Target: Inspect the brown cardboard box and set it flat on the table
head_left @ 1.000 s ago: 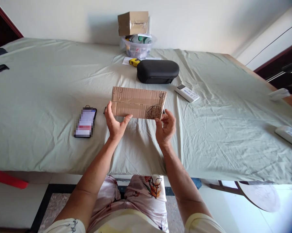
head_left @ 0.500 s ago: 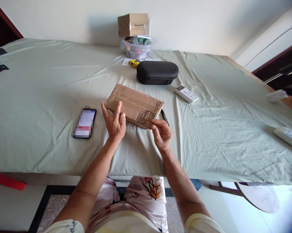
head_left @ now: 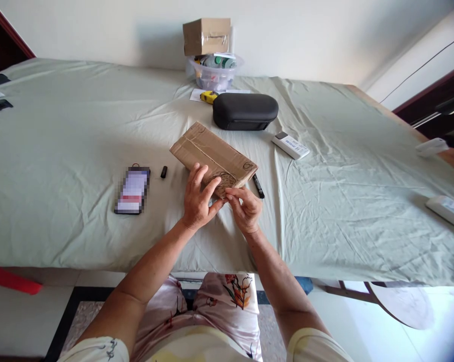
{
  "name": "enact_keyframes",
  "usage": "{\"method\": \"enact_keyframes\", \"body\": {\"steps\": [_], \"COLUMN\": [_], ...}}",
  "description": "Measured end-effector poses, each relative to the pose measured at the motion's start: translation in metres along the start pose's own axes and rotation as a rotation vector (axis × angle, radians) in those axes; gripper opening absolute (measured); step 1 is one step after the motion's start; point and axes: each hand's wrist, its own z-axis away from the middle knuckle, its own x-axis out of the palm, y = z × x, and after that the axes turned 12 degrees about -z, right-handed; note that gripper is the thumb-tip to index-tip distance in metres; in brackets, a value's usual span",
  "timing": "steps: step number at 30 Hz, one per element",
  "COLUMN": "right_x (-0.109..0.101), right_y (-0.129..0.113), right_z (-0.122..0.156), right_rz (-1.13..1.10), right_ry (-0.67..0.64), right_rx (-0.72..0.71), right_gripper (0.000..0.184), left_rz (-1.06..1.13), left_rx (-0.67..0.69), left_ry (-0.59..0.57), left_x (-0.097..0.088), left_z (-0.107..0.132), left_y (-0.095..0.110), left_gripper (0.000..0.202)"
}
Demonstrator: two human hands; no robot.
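Observation:
A flat brown cardboard box (head_left: 215,148), with black scribbles near its right end, lies slantwise on the cloth in front of me. My left hand (head_left: 200,198) grips its near edge, fingers over the scribbled top and thumb low at the near corner. Against that same corner, my right hand (head_left: 245,208) has thumb and forefinger pinched together; what is between the fingertips is too small to make out. Just right of the box rests a black marker (head_left: 258,186), partly behind my right hand. A small black cap (head_left: 164,172) lies to the left.
A phone (head_left: 132,191) with a blurred screen lies left. Beyond the box are a black hard case (head_left: 245,111), a yellow tape measure (head_left: 208,97), a white device (head_left: 290,146) and a plastic tub (head_left: 215,78) under another carton (head_left: 207,36). Parts of other people's hands show at both sides.
My left hand has slid right along the box to its near corner, uncovering the small black cap. The box has turned clockwise slightly. My right hand has shifted a little left.

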Motion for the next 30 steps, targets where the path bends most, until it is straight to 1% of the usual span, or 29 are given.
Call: {"method": "enact_keyframes", "body": {"steps": [5,9,12,16,19,21,23,25,28,30], "right_x": [-0.001,-0.006,-0.01,-0.014,-0.016,-0.02,-0.024,-0.027,-0.028,-0.024], "right_y": [0.002,0.007,0.014,0.021,0.023,0.023,0.024,0.025,0.023,0.02], "right_z": [-0.004,-0.003,-0.001,0.0,-0.002,-0.005,-0.006,-0.007,-0.007,-0.007], "right_rz": [0.047,0.108,0.143,0.188,0.152,0.109,0.101,0.127,0.163,0.167], "right_ry": [0.038,0.102,0.19,0.332,0.387,0.412,0.411,0.376,0.296,0.232], "right_rx": [-0.06,-0.044,0.01,0.092,0.123,0.19,0.278,0.332,0.307,0.246], "right_gripper": [0.013,0.014,0.016,0.024,0.025,0.024,0.025,0.029,0.031,0.027], "left_rz": [0.003,0.061,0.096,0.092,0.091,0.082,0.066,0.052,0.038,0.009], "left_rx": [0.029,0.064,0.092,0.091,0.08,0.049,-0.011,-0.082,-0.16,-0.208], "left_ry": [0.052,0.046,0.062,0.086,0.096,0.061,-0.004,-0.053,-0.071,-0.075], "left_x": [-0.003,-0.005,-0.005,-0.006,-0.007,-0.008,-0.008,-0.007,-0.008,-0.009], "left_z": [-0.002,-0.003,-0.004,-0.006,-0.004,-0.002,0.001,0.004,0.006,0.005], "left_y": [-0.004,-0.005,-0.004,-0.004,-0.006,-0.008,-0.011,-0.013,-0.015,-0.015], "left_gripper": [0.042,0.038,0.035,0.033,0.03,0.026,0.022,0.021,0.031,0.044]}}
